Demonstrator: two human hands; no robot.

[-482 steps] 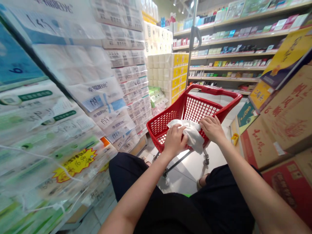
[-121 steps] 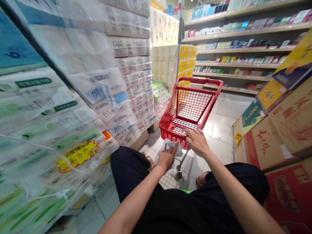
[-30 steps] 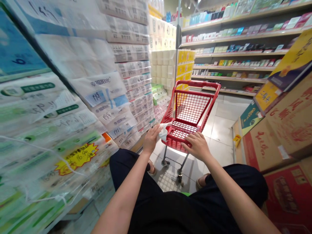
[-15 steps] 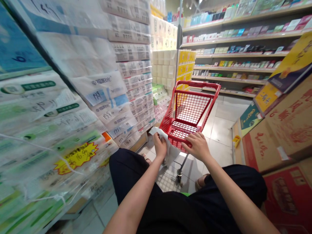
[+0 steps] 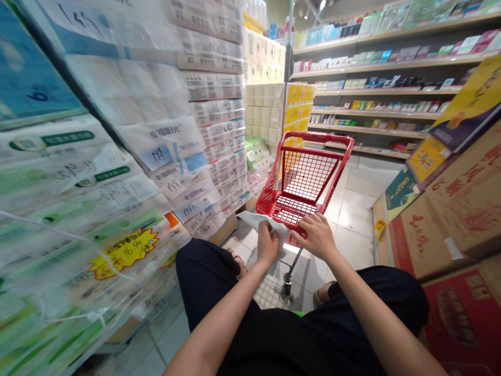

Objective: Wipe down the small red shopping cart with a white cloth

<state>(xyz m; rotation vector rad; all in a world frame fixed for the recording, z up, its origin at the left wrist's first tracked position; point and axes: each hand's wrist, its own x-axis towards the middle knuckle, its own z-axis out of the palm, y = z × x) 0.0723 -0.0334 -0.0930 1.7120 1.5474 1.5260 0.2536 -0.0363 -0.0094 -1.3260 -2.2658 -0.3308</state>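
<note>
In the head view a small red shopping cart (image 5: 309, 175) stands on the floor between my knees, with a mesh basket and a raised handle frame at its far end. My left hand (image 5: 269, 245) is closed around a white cloth (image 5: 256, 219) and presses it to the near left edge of the basket. Part of the cloth hangs below that hand, and one corner sticks out to the left. My right hand (image 5: 315, 235) grips the basket's near right edge, fingers bent over the rim and thumb pointing left.
Stacked packs of tissue paper (image 5: 188, 151) rise close on the left. Cardboard boxes (image 5: 462, 198) stand on the right. Shelves (image 5: 371, 89) of small goods line the back. A caster wheel (image 5: 287, 279) shows beneath the cart on the tiled floor (image 5: 354, 224).
My left hand has moved a little to the right along the near edge of the basket, bringing the cloth with it. The right hand and the cart have stayed nearly still.
</note>
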